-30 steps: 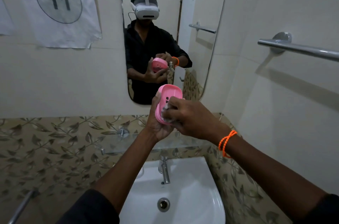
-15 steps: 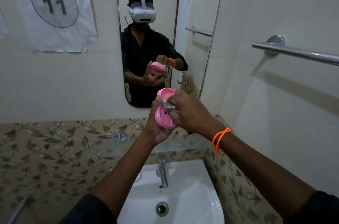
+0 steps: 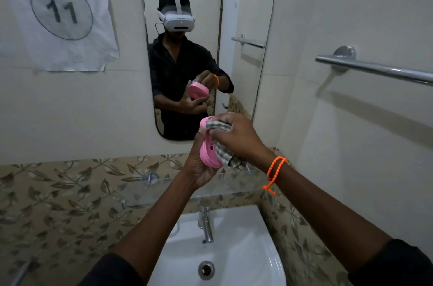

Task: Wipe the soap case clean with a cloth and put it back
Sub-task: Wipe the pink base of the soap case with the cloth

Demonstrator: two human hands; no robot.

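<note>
Soap case (image 3: 207, 150) sits up in front of me, pink and tipped on its edge, held above the glass shelf (image 3: 164, 188) and well above the white sink (image 3: 246, 250). I have my left hand (image 3: 199, 164) curled around it from the left and underneath, thumb along the near rim, so the case is gripped firmly there. My right hand (image 3: 236, 135) comes in from the right with its fingers bent over a grey checked cloth (image 3: 221, 148), pressing that cloth against the open face and top rim of the case. Part of the cloth bunches over the upper edge under my fingertips, and a loose end hangs down below my right palm, toward the shelf. A beaded orange bracelet (image 3: 275, 171) circles my right wrist.

Beyond my hands, on the far wall, the mirror (image 3: 248, 4) shows the same hold from the other side: case in one hand, cloth hand on top of it. Left of the mirror a paper sign (image 3: 61, 11) reads WORKSTATION 11. On the right wall a chrome towel bar (image 3: 375, 68) runs out of frame. A chrome tap (image 3: 206, 224) stands at the far edge of the sink, directly below my hands, with the drain (image 3: 206, 270) nearer to me. Leaf-patterned tiles (image 3: 58, 203) band the wall behind the shelf.
</note>
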